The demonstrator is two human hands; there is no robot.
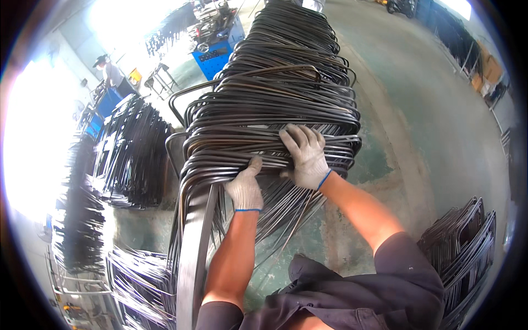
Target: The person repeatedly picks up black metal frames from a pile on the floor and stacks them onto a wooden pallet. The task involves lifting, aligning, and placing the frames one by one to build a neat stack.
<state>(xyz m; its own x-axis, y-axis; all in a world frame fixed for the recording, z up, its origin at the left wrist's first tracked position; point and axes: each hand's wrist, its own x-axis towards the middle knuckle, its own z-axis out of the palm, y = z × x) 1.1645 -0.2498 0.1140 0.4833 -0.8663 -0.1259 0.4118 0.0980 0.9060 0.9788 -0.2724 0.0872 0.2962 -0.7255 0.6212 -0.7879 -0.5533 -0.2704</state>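
Bent metal rods [236, 147] ran crosswise, left to right, dark, glossy, round-cornered; the left hand [245, 188] clasped the nearest ones, the right hand [307, 159] gripping a bundle.

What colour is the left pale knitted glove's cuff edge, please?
The cuff edge is blue, shown best in the head view.

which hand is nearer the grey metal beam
Left: the left hand is just right of the metal beam; the right hand is farther right, on the bent rods.
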